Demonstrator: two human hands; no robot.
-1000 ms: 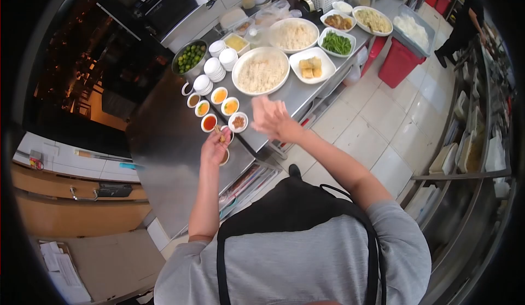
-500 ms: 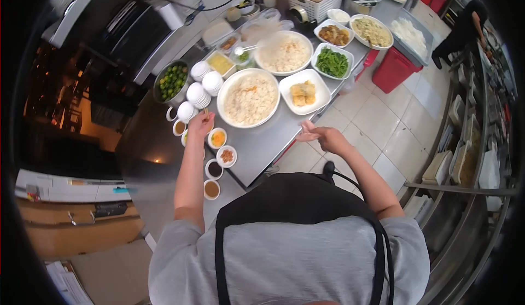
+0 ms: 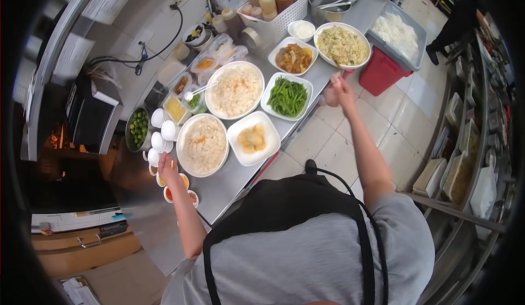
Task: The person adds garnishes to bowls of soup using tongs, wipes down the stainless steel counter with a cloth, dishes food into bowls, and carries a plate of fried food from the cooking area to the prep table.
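My left hand (image 3: pixel 167 171) is closed in a pinch beside a white bowl of rice (image 3: pixel 203 144), with a thin yellowish thing at its fingertips, too small to name. Small sauce cups (image 3: pixel 169 194) sit under and around it, and stacked white cups (image 3: pixel 155 157) stand just beyond. Over the counter's right edge, my right hand (image 3: pixel 342 93) is partly blurred, fingers bent together. Something translucent shows beside them, and I cannot make out what it is. Close to its fingertips is a bowl of fried rice (image 3: pixel 343 43). A dish of green vegetables (image 3: pixel 287 96) lies to its left.
Along the steel counter (image 3: pixel 232 190) are a square dish with pale yellow pieces (image 3: pixel 252 138), a second rice bowl (image 3: pixel 236 89), a stew dish (image 3: pixel 294 58) and a bottle basket (image 3: pixel 281 23). A red bin (image 3: pixel 379 76) stands right. Another person (image 3: pixel 456 27) is at far right.
The view has shifted, so the counter appears lower and further left. My right hand has moved from near the square dish to beside the fried rice bowl. My left hand stays near the cups.
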